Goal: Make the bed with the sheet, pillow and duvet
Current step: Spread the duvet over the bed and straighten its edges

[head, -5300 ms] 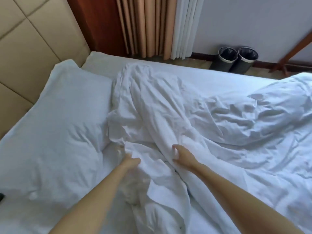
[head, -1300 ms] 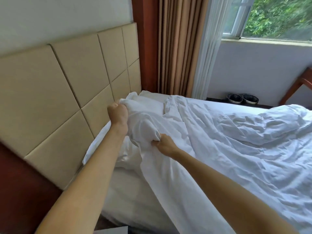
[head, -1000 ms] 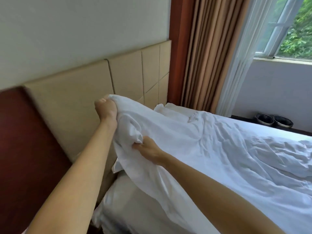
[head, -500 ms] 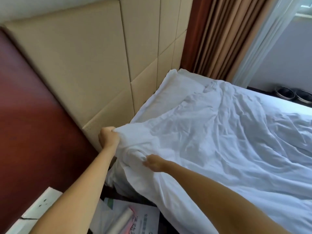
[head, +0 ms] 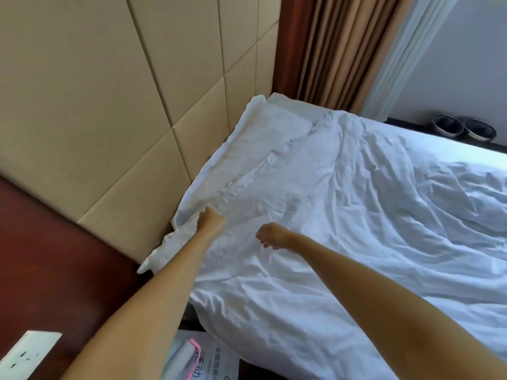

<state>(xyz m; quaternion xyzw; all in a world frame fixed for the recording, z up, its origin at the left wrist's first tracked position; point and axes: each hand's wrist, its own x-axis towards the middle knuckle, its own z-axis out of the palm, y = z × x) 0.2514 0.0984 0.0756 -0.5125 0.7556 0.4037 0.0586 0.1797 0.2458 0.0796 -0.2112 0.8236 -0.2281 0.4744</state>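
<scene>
The white duvet [head: 343,204] lies spread and wrinkled over the bed, its top edge near the headboard. My left hand [head: 210,220] grips the duvet's near top corner beside the headboard. My right hand [head: 271,237] hovers just above the duvet, fingers loosely curled and holding nothing. The white pillow [head: 263,127] shows only at the far top of the bed, mostly covered by the duvet. A strip of bare white sheet [head: 428,141] is visible along the far side.
A beige padded headboard [head: 137,105] and dark red wood panel [head: 55,242] stand to the left. A wall socket [head: 24,355] and papers [head: 208,357] lie below. Curtains [head: 343,50] hang behind; two bins [head: 463,128] stand on the far floor.
Both hands brought the lifted duvet corner down onto the bed by the headboard. My right hand let go of the fabric; my left hand still holds the corner.
</scene>
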